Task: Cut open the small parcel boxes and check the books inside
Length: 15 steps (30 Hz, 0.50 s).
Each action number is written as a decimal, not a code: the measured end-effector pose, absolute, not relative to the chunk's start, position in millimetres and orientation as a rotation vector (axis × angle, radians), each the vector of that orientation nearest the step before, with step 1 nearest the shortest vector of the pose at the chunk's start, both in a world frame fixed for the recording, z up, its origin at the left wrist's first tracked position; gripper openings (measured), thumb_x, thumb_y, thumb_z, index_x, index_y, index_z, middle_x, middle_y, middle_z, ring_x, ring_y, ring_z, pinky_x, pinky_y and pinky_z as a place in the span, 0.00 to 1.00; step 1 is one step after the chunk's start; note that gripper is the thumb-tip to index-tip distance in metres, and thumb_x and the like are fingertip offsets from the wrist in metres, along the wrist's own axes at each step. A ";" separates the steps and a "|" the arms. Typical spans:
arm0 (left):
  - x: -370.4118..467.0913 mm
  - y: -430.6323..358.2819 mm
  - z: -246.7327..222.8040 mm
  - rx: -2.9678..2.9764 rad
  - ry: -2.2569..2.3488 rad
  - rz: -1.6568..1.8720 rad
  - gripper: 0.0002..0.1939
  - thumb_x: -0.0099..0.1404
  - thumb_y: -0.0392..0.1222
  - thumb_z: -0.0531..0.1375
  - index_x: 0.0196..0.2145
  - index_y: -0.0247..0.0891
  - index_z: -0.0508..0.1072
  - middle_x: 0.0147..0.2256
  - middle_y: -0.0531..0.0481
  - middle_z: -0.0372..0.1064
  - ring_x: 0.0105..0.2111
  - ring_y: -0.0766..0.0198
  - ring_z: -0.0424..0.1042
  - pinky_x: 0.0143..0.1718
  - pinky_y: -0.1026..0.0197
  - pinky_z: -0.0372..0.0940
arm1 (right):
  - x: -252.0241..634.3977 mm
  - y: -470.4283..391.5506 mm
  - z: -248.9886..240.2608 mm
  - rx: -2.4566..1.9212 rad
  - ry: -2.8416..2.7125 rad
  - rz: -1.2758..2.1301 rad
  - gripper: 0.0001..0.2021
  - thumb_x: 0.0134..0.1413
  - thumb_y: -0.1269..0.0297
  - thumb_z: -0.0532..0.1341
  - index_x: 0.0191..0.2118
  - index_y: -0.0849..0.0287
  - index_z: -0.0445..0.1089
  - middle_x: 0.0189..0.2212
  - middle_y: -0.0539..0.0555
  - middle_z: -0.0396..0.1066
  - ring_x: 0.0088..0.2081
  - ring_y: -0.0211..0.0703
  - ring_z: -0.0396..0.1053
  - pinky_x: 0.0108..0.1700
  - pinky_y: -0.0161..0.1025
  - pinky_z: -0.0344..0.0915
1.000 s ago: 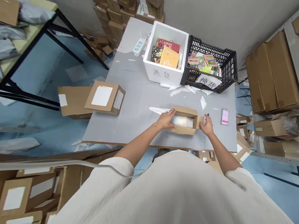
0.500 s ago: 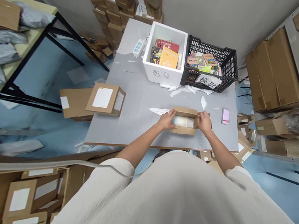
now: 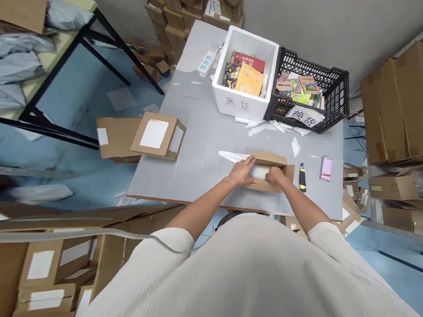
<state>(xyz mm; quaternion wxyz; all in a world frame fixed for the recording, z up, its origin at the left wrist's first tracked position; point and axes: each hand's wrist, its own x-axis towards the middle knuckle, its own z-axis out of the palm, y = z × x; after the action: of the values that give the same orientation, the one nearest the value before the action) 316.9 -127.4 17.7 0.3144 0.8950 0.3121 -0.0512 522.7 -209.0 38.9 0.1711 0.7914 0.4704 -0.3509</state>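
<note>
An opened cardboard box (image 3: 266,186) lies on the grey table near its front edge, flaps up, with a whitish item (image 3: 259,172) inside. My left hand (image 3: 241,170) grips the box's left end, thumb at the near side. My right hand (image 3: 274,175) reaches into the right part of the box, its fingers closed at the whitish item; what they hold is too small to tell. A black and yellow cutter (image 3: 302,178) lies right of the box, and farther right a pink-screened phone (image 3: 326,168).
A white foam bin (image 3: 240,105) and a black crate (image 3: 330,99), both holding books, stand at the table's back. A closed carton (image 3: 154,134) sits at the left edge. Paper scraps (image 3: 295,146) and a power strip (image 3: 207,64) lie on the table (image 3: 193,182).
My right hand has moved from the box's right end into the box. The right flap and the cutter now show. The whole view has shifted slightly.
</note>
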 end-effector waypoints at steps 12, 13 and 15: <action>313.2 -127.6 21.6 2.350 0.835 -0.195 0.65 0.63 0.57 0.78 0.85 0.47 0.47 0.84 0.36 0.43 0.74 0.32 0.65 0.72 0.40 0.64 | 519.9 -202.6 2.4 2.341 1.176 -1.144 0.36 0.63 0.63 0.69 0.74 0.70 0.67 0.71 0.79 0.69 0.75 0.69 0.67 0.72 0.57 0.68; 313.0 -127.3 21.3 2.349 0.831 -0.193 0.65 0.63 0.57 0.78 0.85 0.47 0.47 0.84 0.36 0.43 0.74 0.32 0.65 0.72 0.40 0.64 | 521.0 -202.3 0.3 2.375 1.175 -1.151 0.35 0.61 0.64 0.69 0.72 0.69 0.69 0.70 0.79 0.71 0.73 0.69 0.68 0.72 0.59 0.68; 312.7 -126.8 20.6 2.348 0.824 -0.185 0.65 0.63 0.58 0.78 0.85 0.46 0.47 0.83 0.35 0.44 0.74 0.31 0.65 0.73 0.39 0.64 | 523.2 -201.8 -2.5 2.430 1.171 -1.164 0.31 0.59 0.65 0.70 0.67 0.67 0.74 0.67 0.78 0.74 0.71 0.69 0.71 0.71 0.61 0.69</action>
<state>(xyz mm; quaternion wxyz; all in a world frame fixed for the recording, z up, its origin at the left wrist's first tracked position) 312.7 -126.8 20.6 0.3177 0.8922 0.3131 -0.0705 523.2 -201.8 -2.5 0.1018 0.8228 0.3965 -0.3942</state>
